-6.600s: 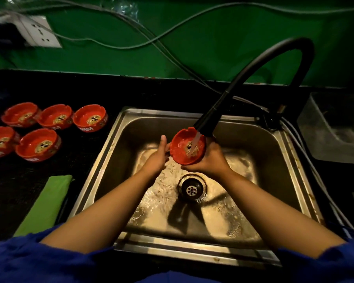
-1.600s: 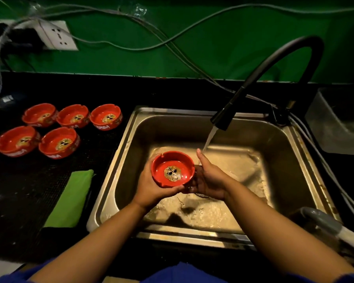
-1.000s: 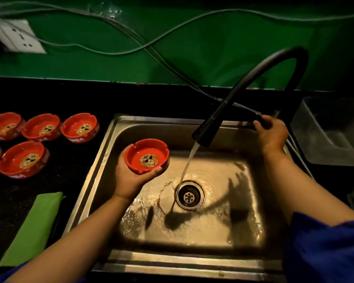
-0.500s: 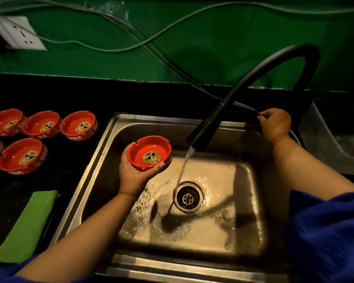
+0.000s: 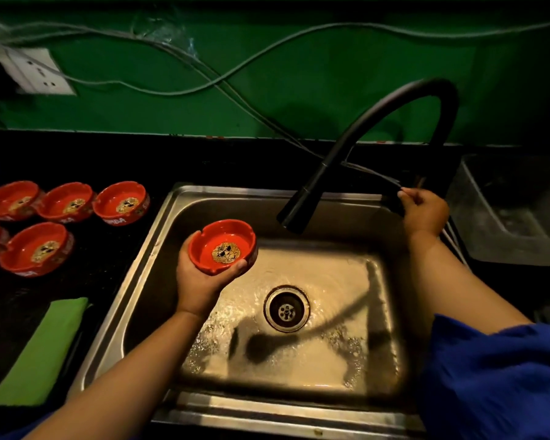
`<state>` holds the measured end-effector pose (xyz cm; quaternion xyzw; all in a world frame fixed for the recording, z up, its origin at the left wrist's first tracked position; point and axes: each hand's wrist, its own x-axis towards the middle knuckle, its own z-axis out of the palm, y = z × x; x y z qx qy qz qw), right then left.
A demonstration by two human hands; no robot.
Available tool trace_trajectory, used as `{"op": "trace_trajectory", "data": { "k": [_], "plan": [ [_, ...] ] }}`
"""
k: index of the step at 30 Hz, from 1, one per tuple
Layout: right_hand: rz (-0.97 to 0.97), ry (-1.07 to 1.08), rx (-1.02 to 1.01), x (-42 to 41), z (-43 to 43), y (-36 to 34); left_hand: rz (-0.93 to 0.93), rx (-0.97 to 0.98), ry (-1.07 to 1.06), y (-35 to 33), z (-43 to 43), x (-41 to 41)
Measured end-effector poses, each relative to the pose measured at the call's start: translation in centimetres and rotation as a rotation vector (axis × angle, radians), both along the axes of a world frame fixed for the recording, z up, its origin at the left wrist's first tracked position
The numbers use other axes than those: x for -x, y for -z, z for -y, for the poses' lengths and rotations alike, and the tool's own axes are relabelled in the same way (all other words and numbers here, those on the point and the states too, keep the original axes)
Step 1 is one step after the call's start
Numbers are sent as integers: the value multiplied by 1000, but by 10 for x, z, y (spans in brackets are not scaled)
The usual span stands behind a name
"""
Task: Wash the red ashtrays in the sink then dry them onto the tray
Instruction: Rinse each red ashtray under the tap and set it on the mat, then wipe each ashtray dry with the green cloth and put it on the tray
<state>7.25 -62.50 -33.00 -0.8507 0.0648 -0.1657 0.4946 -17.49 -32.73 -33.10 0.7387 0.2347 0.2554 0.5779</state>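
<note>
Red counter ashtray [image 5: 121, 203]: "MBA" lettering

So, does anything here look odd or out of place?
Mainly the loose cables: they sag across the green wall from near the socket and drop toward the faucet, right above a wet sink. Otherwise tidy: the left hand holds one ashtray upright, the right hand grips the handle.

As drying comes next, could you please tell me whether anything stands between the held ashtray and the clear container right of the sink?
Yes. From the ashtray in the left hand, the black faucet spout and the right hand gripping the faucet lever lie before the clear container.
</note>
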Motion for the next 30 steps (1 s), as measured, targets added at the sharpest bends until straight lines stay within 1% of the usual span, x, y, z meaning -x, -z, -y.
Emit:
{"op": "trace_trajectory", "data": {
  "k": [3, 5, 6, 8, 11, 14, 17, 21, 26, 28, 30],
  "plan": [
    [-17, -1, -101, 17, -8, -7, 23, 12, 22, -4, -1, 10],
    [3, -14, -177, 45, -21, -6, 35, 9, 45, -8, -5, 23],
    [-7, -29, -184, 64, -28, -2, 38, 4, 67, -10, -7, 29],
    [-87, -123, -127, 105, -46, 15, 55, -11, 105, -15, -14, 46],
    [-241, -362, 59, 158, -79, 45, 64, -45, 140, -18, -30, 74],
    [-262, -589, 107, 201, -128, 50, 56, -104, 123, -21, -64, 108],
    [-217, -721, 105, 233, -189, 37, 23, -137, 84, -22, -116, 145],
    [-101, -805, 94, 267, -284, 16, 10, -150, 18, -26, -196, 192],
    [-69, -907, 90, 325, -396, 9, -47, -196, -2, -20, -291, 235],
    [-67, -926, 187, 344, -430, 18, -70, -179, 19, -13, -319, 244],
    [-105, -834, 338, 358, -451, 22, -78, -187, 59, -8, -337, 249]
  ]
}}
